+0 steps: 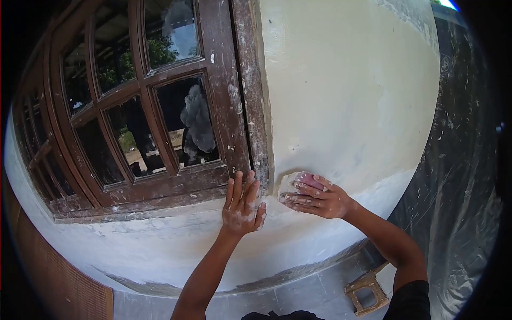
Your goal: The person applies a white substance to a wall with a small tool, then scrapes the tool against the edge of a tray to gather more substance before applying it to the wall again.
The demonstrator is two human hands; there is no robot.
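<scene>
Apparently I'm doing a rubbing step: my right hand (323, 200) is curling over a dusty pad (288, 185), holding it against the wall (341, 101); my empty left hand (241, 212) is resting open at the pad's eight o'clock. Any further stroke is probably calling for even pressure, avoiding the window frame (258, 101) towards eleven o'clock. The pad is looking whitish, ragged-edged, pinkish beneath my fingers.
</scene>
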